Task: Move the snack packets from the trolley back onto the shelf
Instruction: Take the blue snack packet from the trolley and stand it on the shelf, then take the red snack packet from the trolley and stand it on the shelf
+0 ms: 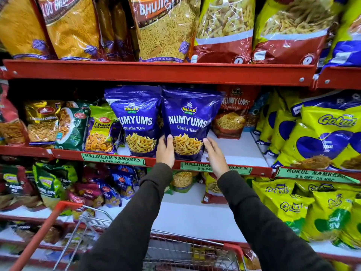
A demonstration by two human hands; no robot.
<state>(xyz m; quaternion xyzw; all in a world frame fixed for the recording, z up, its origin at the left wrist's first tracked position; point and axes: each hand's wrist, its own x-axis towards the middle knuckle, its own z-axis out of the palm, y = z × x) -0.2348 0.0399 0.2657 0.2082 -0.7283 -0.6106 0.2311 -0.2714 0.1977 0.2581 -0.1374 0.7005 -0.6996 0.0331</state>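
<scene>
Trolley (93,220): cut off at 6 o'clock, inside hidden by sleeves.
Top packets (166,26): cropped at 12 o'clock.

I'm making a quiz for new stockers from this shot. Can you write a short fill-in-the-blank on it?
1. The two Numyums packets are coloured ____.
2. They stand on the ____ shelf of the three.
3. The left hand touches the ____ Numyums packet of the pair.
4. The trolley handle is coloured ____.

Missing: purple; middle; right; red
</scene>
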